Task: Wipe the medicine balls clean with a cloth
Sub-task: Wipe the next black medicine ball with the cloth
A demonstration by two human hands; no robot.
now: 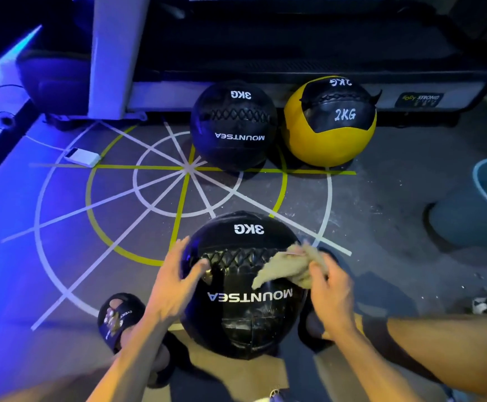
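Nearest the camera, a black 3KG medicine ball (245, 288) marked MOUNTSEA sits on the floor (381, 221) between the person's feet; the left foot wears a dark sandal (119, 319). The left hand (175, 285) lies against the ball's left side with fingers spread and straight, the thumb reaching toward the laced seam. The right hand (330, 291) is at the ball's upper right, its fingers curled round a beige cloth (288, 268), which drapes over the ball's top right surface beside the lacing.

Beyond the ball, white and yellow tape lines form circles and spokes on the grey floor. A white power bank (82, 156) with a cable lies to the far left on those lines. At the right edge stands a blue bucket (480, 207).

Farthest away, a second black 3KG ball (233, 126) and a yellow-and-black 2KG ball (330, 121) rest just beside each other against the base of a dark piece of gym equipment (294, 53).
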